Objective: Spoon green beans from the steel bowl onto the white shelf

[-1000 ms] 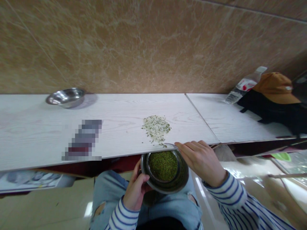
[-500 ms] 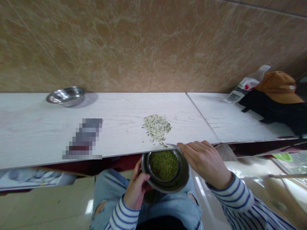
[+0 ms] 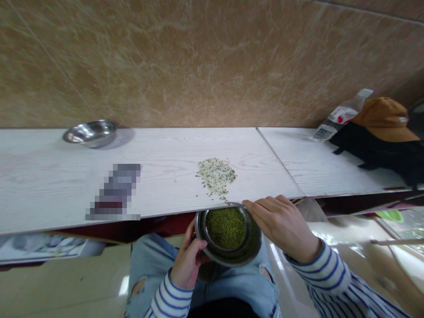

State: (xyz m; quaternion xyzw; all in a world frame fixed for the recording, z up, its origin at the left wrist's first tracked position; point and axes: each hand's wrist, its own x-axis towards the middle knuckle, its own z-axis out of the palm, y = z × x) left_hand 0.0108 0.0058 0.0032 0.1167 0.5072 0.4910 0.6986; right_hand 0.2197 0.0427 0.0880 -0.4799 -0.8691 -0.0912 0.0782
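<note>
My left hand [image 3: 188, 260] is closed on the rim of a steel bowl [image 3: 255, 247], which I hold tilted just below the table's front edge. Green mung beans [image 3: 227, 227] fill its bottom. In my right hand [image 3: 280, 225] is a metal spoon [image 3: 236, 204]; only a thin, curved end shows, and the fingers hide the rest. That end lies at the table edge above the bowl's far rim, touching or nearly touching a few loose beans. Beyond it, a pile of white rice grains mixed with green beans [image 3: 217, 174] is spread on the white table [image 3: 165, 176].
A second steel bowl [image 3: 91, 134] stands by the wall at left, with a blurred-out flat object [image 3: 115, 192] nearer me. To the right are a plastic bottle [image 3: 341, 117], an orange cap [image 3: 384, 117] and a black bag-like item [image 3: 374, 154]. A drawer [image 3: 53, 247] juts out lower left.
My right hand has shifted slightly, bringing the spoon's end from the tabletop toward me to the table edge over the bowl. The left hand and bowl stay nearly still.
</note>
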